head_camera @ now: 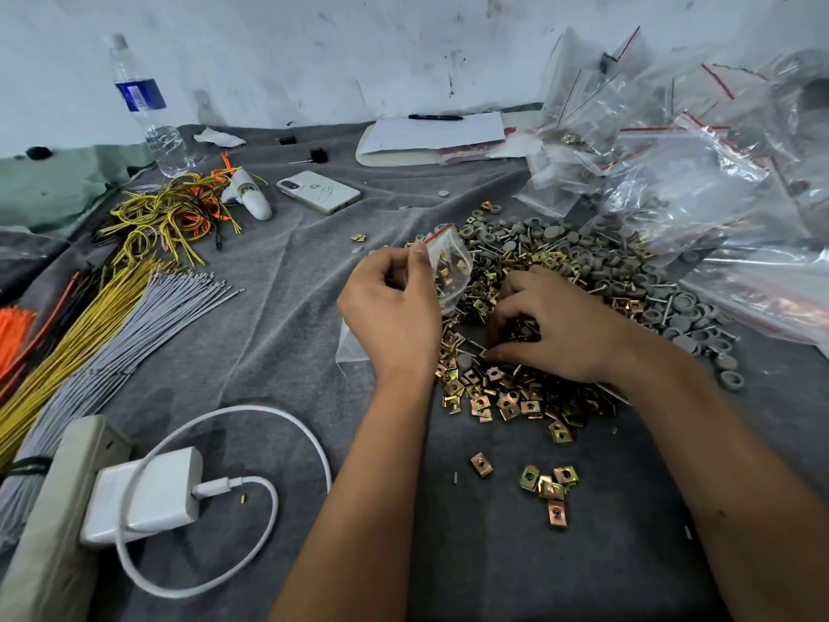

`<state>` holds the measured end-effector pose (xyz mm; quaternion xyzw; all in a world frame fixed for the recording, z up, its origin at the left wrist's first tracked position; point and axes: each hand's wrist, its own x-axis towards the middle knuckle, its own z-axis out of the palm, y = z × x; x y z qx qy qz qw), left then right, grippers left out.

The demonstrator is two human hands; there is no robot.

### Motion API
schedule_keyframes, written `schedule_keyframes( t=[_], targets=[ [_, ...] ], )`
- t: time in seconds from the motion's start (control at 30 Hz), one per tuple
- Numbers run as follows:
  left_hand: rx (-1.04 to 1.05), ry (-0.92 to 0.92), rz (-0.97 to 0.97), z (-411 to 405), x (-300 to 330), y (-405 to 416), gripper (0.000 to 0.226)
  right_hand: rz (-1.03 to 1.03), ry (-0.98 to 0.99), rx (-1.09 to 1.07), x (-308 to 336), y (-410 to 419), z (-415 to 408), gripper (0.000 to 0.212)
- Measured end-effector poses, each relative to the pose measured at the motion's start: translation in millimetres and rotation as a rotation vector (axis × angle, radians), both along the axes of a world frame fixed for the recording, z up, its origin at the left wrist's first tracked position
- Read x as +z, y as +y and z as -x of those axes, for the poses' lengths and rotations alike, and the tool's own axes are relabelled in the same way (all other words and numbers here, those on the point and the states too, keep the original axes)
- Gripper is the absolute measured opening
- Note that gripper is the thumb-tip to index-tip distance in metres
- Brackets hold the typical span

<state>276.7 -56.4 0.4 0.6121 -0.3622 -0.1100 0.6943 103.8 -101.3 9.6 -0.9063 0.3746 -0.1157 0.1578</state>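
A heap of brass clip nuts (502,392), grey caps (556,237) and screws covers the grey cloth (287,316) at centre right. My left hand (390,316) pinches a small clear zip bag (451,267) by its red-striped mouth; the bag holds a few brass clips. My right hand (560,325) lies on the heap with fingers curled into the parts, and what it holds is hidden. A few loose clips (549,487) lie nearer to me.
Clear zip bags (700,181) pile up at the right. Yellow and grey wire bundles (89,338) lie at the left, with a charger (148,496) on a power strip. A phone (318,190), water bottle (148,110) and notepad (430,136) stand farther back.
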Motion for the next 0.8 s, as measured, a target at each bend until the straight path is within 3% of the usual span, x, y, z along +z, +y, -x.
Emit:
schedule_keyframes(
  t=[0.17,0.4,0.47,0.63,0.7,0.8],
  targets=[
    [-0.008,-0.013,-0.018,0.0,-1.6,-1.4,0.03,-0.035,-0.016,0.028,-1.6,1.3,-0.8,0.03],
    [-0.01,-0.04,-0.022,1.3,-2.2,-1.2,0.029,-0.034,0.019,0.029,-2.4,0.1,-2.0,0.015],
    [-0.003,-0.061,-0.028,1.0,-2.4,-1.6,0.029,-0.04,-0.126,-0.022,-2.7,-0.1,-1.8,0.014],
    [-0.08,-0.196,-0.048,4.5,-1.6,0.0,0.024,0.025,-0.761,-0.218,2.8,2.7,-0.7,0.012],
    [-0.129,-0.259,-0.062,9.4,-0.8,1.1,0.021,0.091,-0.825,-0.214,4.1,6.0,-4.2,0.014],
    [-0.167,-0.31,-0.076,11.4,-1.9,0.4,0.015,0.122,-0.76,-0.156,1.5,10.9,-12.2,0.02]
  ],
)
